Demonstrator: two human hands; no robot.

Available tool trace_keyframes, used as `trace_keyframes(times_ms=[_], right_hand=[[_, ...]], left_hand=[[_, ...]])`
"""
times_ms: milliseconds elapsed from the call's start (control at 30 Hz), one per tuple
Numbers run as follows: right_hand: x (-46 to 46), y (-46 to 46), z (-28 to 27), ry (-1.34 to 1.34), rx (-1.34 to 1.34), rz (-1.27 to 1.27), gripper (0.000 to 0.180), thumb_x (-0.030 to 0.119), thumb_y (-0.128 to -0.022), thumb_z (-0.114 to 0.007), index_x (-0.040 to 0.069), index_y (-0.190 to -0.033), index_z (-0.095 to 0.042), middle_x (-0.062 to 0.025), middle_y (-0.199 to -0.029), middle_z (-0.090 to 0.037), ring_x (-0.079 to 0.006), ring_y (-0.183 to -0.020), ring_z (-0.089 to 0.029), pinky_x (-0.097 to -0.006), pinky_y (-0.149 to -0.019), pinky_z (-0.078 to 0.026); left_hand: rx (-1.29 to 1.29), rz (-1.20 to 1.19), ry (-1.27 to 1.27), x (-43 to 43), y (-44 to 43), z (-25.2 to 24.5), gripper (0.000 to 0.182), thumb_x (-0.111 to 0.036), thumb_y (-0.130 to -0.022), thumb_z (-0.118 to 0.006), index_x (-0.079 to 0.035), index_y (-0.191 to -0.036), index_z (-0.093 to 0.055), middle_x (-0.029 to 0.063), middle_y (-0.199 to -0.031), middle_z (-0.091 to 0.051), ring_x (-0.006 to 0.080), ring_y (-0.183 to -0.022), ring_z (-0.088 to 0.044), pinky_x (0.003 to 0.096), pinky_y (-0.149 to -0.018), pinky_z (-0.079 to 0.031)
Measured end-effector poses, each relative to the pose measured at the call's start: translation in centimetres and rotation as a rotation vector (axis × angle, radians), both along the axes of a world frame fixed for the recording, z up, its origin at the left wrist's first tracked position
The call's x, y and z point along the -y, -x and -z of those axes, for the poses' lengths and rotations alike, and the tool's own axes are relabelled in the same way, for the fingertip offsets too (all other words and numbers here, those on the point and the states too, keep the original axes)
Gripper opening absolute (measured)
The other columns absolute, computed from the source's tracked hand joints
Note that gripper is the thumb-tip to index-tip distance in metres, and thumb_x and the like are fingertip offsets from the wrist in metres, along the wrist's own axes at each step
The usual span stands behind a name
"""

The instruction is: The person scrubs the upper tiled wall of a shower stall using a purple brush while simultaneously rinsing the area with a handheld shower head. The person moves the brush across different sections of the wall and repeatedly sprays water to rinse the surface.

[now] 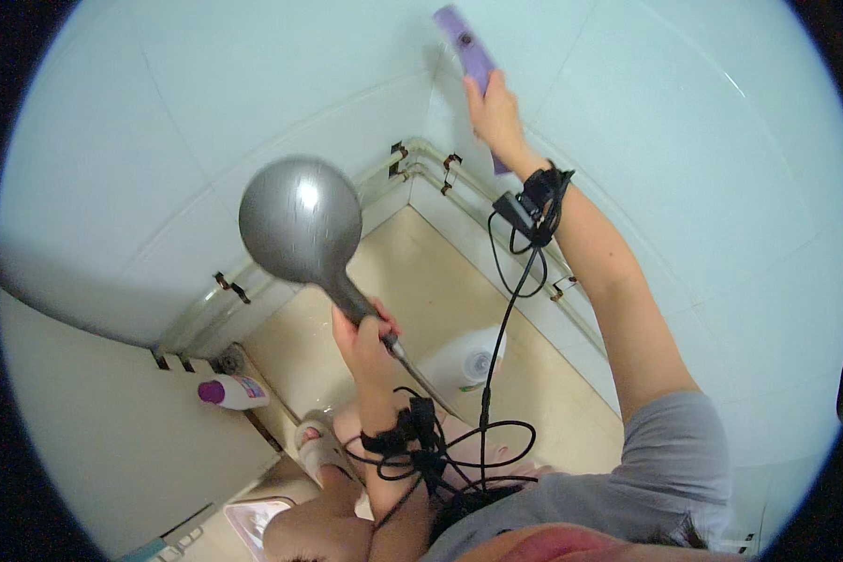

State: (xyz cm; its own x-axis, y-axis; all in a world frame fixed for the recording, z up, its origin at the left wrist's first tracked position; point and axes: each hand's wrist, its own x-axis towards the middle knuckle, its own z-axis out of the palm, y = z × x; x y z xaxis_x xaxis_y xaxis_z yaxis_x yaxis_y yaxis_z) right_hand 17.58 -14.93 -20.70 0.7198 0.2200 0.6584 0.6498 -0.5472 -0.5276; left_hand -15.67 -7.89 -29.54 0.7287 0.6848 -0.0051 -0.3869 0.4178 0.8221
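Observation:
My left hand (365, 337) is closed round the handle of a grey shower head (301, 218) with a wide round head. A metal hose (428, 386) runs from its handle down towards my lap. My right hand (495, 116), stretched out ahead, grips a flat purple tool (464, 46) near the light blue tiled wall at the corner. The tool's kind cannot be told; its far end lies past my fingers and its near end shows by my wrist. Black straps and cables are round both wrists.
Pale pipes (456, 168) on dark brackets run low along both walls. A white bottle with a purple cap (242, 392) is beside a floor drain (230, 360) at left. A whitish container (474, 362) lies on the beige floor (421, 281). A pale basin (242, 523) is at lower left.

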Motion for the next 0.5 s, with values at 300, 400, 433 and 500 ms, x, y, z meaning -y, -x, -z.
trace_keyframes(times_ms=[300,400,433,500], right_hand=[[-0.5,-0.9,5.6,0.439,-0.373,0.032,0.043,0.031,-0.088,-0.052,-0.012,-0.089,-0.055,-0.0245,-0.065,-0.060,-0.0317,-0.048,-0.060,-0.0397,-0.050,-0.050],[-1.0,-1.9,9.6,0.522,-0.549,0.044,0.041,0.030,-0.087,-0.053,-0.011,-0.088,-0.056,-0.0260,-0.069,-0.061,-0.0345,-0.056,-0.062,-0.0425,-0.055,-0.051],[-1.3,-2.0,10.5,0.519,-0.662,0.056,0.041,0.030,-0.087,-0.053,-0.010,-0.088,-0.056,-0.0273,-0.072,-0.062,-0.0369,-0.061,-0.063,-0.0443,-0.059,-0.051],[-1.8,-2.1,11.5,0.426,-0.379,0.107,0.041,0.031,-0.087,-0.054,-0.011,-0.089,-0.055,-0.0285,-0.076,-0.062,-0.0401,-0.064,-0.063,-0.0456,-0.059,-0.051]], left_hand=[[0.142,0.066,-0.175,-4.4,-3.0,-5.3,0.023,0.001,-0.064,-0.042,-0.001,-0.087,-0.042,0.0078,-0.070,-0.049,0.0152,-0.053,-0.049,0.0275,-0.051,-0.042],[0.041,0.044,-0.158,-4.7,-2.5,-4.7,0.022,0.000,-0.064,-0.042,-0.001,-0.086,-0.043,0.0077,-0.070,-0.049,0.0158,-0.052,-0.048,0.0278,-0.050,-0.042],[-0.044,0.009,-0.125,-4.8,-2.2,-4.3,0.023,-0.001,-0.063,-0.042,-0.002,-0.086,-0.043,0.0078,-0.070,-0.048,0.0162,-0.051,-0.048,0.0278,-0.049,-0.041],[0.030,0.026,-0.048,-4.6,-2.0,-3.2,0.022,-0.001,-0.063,-0.042,-0.002,-0.085,-0.043,0.0076,-0.070,-0.048,0.0161,-0.051,-0.048,0.0275,-0.048,-0.041]])
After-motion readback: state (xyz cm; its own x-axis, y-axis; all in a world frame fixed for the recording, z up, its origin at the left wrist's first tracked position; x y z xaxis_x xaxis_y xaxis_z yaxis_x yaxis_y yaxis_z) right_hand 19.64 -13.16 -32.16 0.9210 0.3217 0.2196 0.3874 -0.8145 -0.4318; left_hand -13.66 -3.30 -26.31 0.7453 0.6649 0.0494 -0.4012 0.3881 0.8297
